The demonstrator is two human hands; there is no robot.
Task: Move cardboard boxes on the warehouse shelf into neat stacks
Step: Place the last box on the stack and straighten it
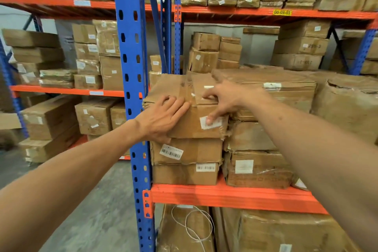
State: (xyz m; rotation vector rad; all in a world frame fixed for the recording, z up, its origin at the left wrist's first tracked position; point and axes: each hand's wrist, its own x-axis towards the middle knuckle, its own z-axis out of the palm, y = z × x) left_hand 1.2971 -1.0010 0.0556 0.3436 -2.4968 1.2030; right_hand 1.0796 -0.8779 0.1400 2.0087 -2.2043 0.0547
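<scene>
- Cardboard everywhere: the step in hand looks like squaring the top box on a three-high stack at the left end of the orange shelf, hard against the blue upright.
- Left hand lies flat, fingers spread, on the box's near left corner; it grips nothing.
- Middle box and bottom box each carry a barcode label, too small to read.
- Right hand is open, fingers on the lid, thumb pressing a white label on the front face; its print is illegible.
- Next move probably calls for a push or lift with both hands until the edges align.
- Yellow tag on the upper beam reads "00-03-01".
</scene>
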